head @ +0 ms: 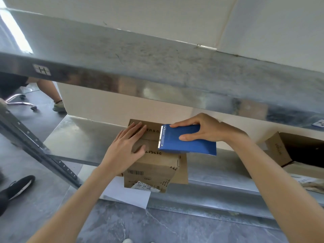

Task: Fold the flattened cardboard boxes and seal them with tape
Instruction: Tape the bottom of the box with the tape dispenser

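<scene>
Head view looks down at a low metal shelf (78, 137), where the box (154, 165) stands near the front edge with its top flaps closed. My left grip (122, 148) lies flat on the left part of the box top. The fingers are straight and a little spread, and the thumb presses on the flap. My right grip (206, 130) holds the blue dispenser (189, 144): the thumb lies on its blue face and the fingers curl over its far edge. The dispenser is over the right part of the box top, and its toothed blade (162, 137) points left, near my left fingertips. I cannot tell if tape is on the seam. A white paper (128, 193) sticks out from below the box at the front. At right on the same shelf stands an open box (280, 149), well apart. An upper shelf (157, 64) runs above. At far left on the floor are a black shoe (19, 186) and a chair base (21, 100).
</scene>
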A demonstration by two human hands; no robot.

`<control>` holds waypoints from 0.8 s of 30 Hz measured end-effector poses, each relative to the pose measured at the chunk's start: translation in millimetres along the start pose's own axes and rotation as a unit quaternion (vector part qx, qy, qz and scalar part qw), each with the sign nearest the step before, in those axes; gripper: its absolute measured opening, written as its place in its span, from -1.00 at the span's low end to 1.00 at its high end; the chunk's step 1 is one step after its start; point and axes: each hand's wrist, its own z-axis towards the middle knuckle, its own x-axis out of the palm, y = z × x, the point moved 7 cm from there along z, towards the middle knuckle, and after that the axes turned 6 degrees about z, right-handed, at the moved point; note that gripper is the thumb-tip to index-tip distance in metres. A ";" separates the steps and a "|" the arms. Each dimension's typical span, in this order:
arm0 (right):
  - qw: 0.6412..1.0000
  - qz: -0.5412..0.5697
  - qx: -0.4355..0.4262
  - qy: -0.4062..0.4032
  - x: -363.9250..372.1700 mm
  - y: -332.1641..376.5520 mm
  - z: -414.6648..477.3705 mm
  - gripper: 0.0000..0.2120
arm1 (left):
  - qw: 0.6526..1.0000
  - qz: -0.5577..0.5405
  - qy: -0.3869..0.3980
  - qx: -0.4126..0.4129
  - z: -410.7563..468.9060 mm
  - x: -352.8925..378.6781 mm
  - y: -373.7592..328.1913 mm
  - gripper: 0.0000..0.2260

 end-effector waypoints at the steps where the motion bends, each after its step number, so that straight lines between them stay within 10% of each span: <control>1: 1.000 0.006 0.002 -0.001 -1.2 -3.1 -1.7 -0.63 | 1.000 0.008 0.005 0.003 -0.3 1.0 -0.2 -0.42; 24: 0.999 0.009 0.042 -0.024 -39.2 -50.1 -42.0 -0.60 | 0.999 0.032 0.012 -0.005 2.7 5.9 5.0 -0.43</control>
